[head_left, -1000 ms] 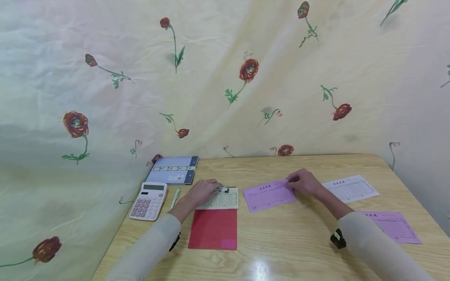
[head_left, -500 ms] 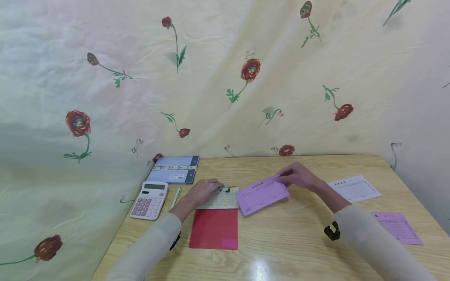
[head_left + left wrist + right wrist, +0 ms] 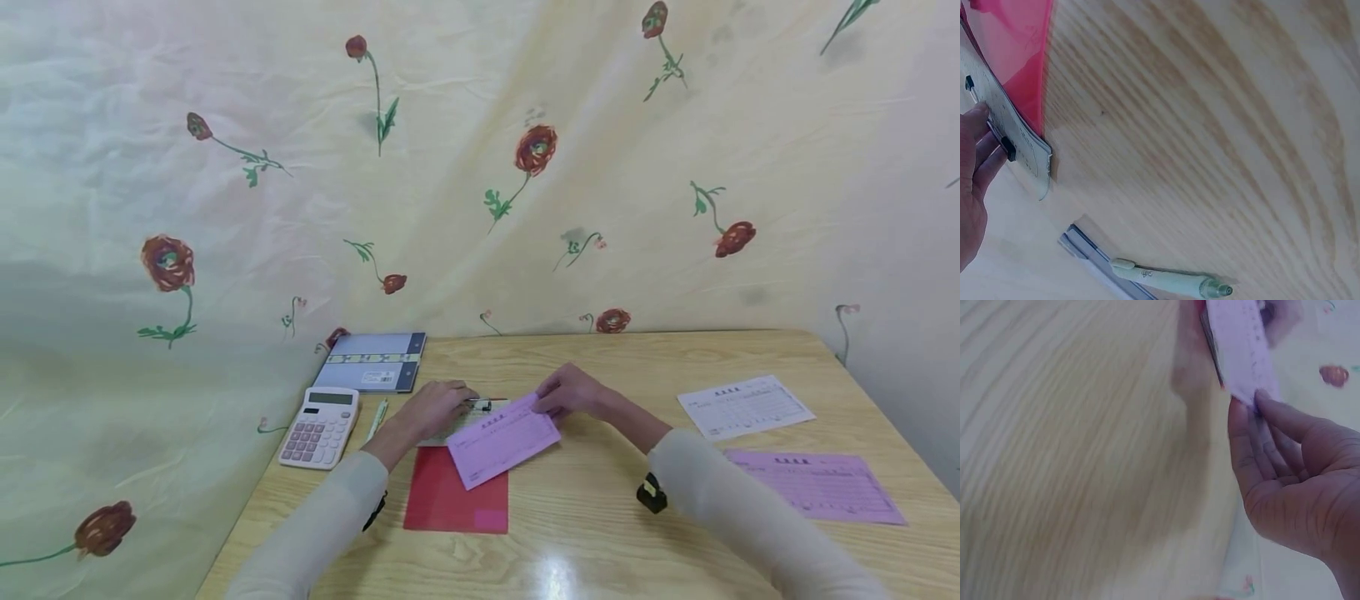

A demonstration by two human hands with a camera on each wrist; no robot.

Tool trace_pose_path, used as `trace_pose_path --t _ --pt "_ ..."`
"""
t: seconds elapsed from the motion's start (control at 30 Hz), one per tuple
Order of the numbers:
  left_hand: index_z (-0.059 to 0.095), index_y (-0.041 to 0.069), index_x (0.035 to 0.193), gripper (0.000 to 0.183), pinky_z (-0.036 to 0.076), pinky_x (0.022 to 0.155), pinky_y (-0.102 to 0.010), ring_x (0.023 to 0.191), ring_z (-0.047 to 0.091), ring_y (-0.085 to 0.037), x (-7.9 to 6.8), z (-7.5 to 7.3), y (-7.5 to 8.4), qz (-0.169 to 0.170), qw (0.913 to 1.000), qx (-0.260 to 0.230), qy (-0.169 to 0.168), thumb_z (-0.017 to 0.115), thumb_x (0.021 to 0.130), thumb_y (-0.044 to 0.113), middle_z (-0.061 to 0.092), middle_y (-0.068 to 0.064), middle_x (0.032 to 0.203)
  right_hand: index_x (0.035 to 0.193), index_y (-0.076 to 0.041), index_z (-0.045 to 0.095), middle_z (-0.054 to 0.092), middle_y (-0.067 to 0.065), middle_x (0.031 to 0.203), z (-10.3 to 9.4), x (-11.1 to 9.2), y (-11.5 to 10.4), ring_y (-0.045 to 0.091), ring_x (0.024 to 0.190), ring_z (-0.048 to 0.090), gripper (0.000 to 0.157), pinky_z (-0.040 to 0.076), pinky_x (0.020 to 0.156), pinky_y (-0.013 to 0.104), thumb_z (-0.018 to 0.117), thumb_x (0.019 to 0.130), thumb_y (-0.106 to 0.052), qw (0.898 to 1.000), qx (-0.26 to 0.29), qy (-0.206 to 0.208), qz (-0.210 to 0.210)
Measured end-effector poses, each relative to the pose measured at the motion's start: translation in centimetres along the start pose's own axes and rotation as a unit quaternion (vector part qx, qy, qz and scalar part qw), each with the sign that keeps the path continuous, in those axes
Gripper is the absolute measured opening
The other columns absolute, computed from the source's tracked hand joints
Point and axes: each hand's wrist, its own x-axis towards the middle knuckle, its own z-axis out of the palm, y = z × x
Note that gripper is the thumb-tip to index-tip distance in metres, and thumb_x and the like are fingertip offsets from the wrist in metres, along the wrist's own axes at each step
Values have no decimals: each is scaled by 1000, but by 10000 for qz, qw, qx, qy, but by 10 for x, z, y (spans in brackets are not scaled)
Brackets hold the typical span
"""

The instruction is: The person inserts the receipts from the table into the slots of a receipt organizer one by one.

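My left hand [image 3: 438, 407] grips the metal clip [image 3: 482, 405] at the top of a red clip folder [image 3: 450, 505]. Under that clip sits a pad of pale printed slips [image 3: 1030, 153]. In the left wrist view, thumb and fingers are at the clip's bar, between its black ends. My right hand [image 3: 572, 392] pinches a pink printed slip [image 3: 501, 443] by its upper right corner. The slip is tilted, and it overlaps the pad and the upper right of the red folder in the head view. Thumb and forefinger meet on its edge in the right wrist view.
A white printed slip [image 3: 746, 407] and another pink slip [image 3: 832, 487] lie at the table's right. On the left are a calculator [image 3: 318, 427], a pale green pen [image 3: 377, 420] and a blue notebook [image 3: 367, 375]. A flowered cloth [image 3: 450, 183] hangs behind the table.
My right hand has lifted the pink slip from the table and carried it left, over the red folder. My left hand has stayed at the clip.
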Motion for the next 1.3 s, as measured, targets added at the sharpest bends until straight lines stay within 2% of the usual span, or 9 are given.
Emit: trace_pose_path --t 0.13,0.37,0.5,0.63,0.93,1.3 --pt "74 17 136 31 59 88 -31 98 69 -9 1 0 0 -3 10000 -58 -55 69 106 18 73 1 128 113 14 74 77 17 89 18 5 -7 18 68 73 26 64 67 35 80 91 2 9997 51 -12 251" --pt "72 14 137 31 60 93 -36 111 73 -19 1 -7 2 218 9998 -6 -37 67 107 18 73 -3 131 113 15 74 77 18 88 37 12 -17 17 67 73 25 64 67 33 79 92 3 9977 420 7 525" --pt "72 14 137 31 59 95 -36 112 73 -21 0 -8 2 225 9997 0 -51 68 107 18 72 -3 133 113 13 74 78 21 89 45 15 -22 20 68 75 26 65 69 35 80 91 1 9938 664 190 869" --pt "72 14 137 31 59 95 -35 111 73 -21 1 -8 1 272 9996 37 -32 68 107 18 72 -4 133 109 10 76 78 19 88 51 18 -22 21 69 75 22 64 70 34 81 91 0 9917 651 345 1049" --pt "71 13 137 31 60 92 -32 103 74 -18 -1 -4 -1 417 9985 349 65 67 107 18 74 -3 123 102 9 78 77 16 85 60 17 -14 19 66 73 15 63 66 31 80 91 -1 9919 502 464 1073" --pt "71 13 137 30 60 92 -31 104 75 -18 1 -3 -2 515 9968 614 46 65 108 16 74 -3 123 97 9 79 76 15 80 64 17 -17 23 68 76 10 64 66 34 78 93 -1 9931 437 548 939"
